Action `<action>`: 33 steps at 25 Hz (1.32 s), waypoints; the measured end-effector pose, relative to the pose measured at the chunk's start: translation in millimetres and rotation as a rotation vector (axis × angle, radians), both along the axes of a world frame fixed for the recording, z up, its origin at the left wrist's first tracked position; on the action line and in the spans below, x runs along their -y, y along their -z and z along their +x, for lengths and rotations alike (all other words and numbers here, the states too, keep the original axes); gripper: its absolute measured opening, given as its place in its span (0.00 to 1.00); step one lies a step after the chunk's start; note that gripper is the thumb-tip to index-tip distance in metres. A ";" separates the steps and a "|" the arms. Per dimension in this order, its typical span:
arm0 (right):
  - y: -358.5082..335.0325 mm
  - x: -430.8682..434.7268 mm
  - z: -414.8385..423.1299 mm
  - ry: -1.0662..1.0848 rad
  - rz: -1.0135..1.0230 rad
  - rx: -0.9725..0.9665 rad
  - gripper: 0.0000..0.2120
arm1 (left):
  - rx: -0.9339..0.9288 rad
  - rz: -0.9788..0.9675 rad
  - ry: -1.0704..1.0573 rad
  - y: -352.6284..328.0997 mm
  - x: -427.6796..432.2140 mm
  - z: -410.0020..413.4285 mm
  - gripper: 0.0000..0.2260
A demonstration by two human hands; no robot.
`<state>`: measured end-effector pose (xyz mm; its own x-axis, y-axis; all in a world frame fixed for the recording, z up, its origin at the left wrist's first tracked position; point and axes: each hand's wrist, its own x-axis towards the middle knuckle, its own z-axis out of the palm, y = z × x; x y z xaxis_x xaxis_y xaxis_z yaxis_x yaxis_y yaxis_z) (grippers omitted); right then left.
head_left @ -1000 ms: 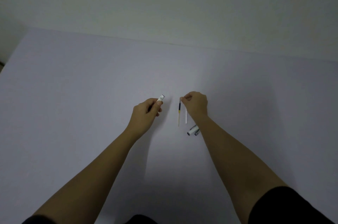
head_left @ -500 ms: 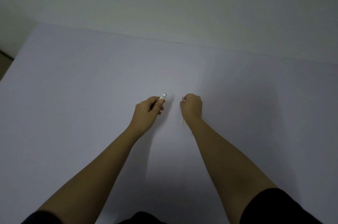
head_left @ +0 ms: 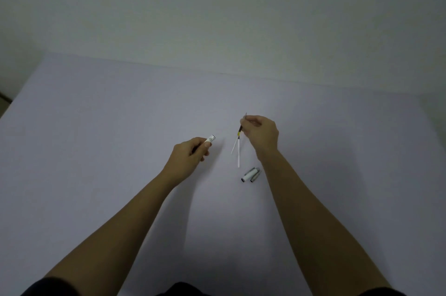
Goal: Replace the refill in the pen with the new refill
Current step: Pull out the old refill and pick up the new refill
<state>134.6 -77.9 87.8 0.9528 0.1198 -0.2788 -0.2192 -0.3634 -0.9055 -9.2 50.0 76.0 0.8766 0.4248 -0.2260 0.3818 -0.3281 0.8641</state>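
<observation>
Pen parts, on pale table [head_left: 96,150].
We list: left hand [head_left: 190,155] closed round pen barrel [head_left: 209,140]; right hand [head_left: 261,132] pinching two refills [head_left: 238,148], hanging; pen cap [head_left: 251,174] lying just beside.

No legible text, label, brand, number or sign appears in this view. The pen barrel [head_left: 209,140], the refill [head_left: 239,148] and the cap [head_left: 251,174] are too small and dim for any marking to be read. The table [head_left: 96,126] carries no print.
</observation>
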 end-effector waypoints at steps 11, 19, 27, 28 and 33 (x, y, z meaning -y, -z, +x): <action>-67.6 50.8 -34.8 0.096 0.498 -0.040 0.02 | 0.073 0.048 0.178 -47.5 34.9 -14.3 0.11; -81.3 54.7 -48.0 0.084 0.529 0.029 0.03 | 0.111 0.067 0.199 -62.8 39.8 -24.2 0.10; -80.5 50.7 -54.3 0.050 0.578 -0.039 0.06 | 0.133 0.119 0.168 -68.8 36.4 -24.3 0.09; -80.0 50.1 -55.7 0.045 0.576 -0.046 0.05 | 0.134 0.119 0.165 -69.6 36.7 -23.6 0.10; -72.9 44.8 -71.2 -0.096 0.493 -0.106 0.03 | 0.157 0.150 0.155 -73.9 38.9 -17.8 0.11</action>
